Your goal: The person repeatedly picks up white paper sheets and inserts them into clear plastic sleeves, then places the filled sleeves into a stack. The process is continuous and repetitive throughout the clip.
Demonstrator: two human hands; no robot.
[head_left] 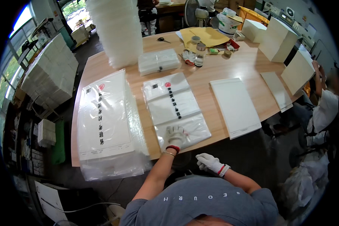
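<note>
My left hand (175,136), in a white glove, lies with its fingers stretched out on the near end of a clear plastic bag (177,107) with black lettering and a red round mark. Creases run across this bag. My right hand (210,162), gloved too, hangs in front of the table's near edge with its fingers curled in; nothing shows in it. Left of the bag lies a stack of printed clear bags (105,120), the near end drooping over the edge. To the right is a stack of white sheets (235,107).
Behind the bag sits a folded pile of bags (159,61) beside a tall translucent stack (116,34). Scissors (163,40), a jar (199,56) and yellow envelopes (205,37) lie farther back. White board blocks (278,39) stand right, where another person (324,109) handles one.
</note>
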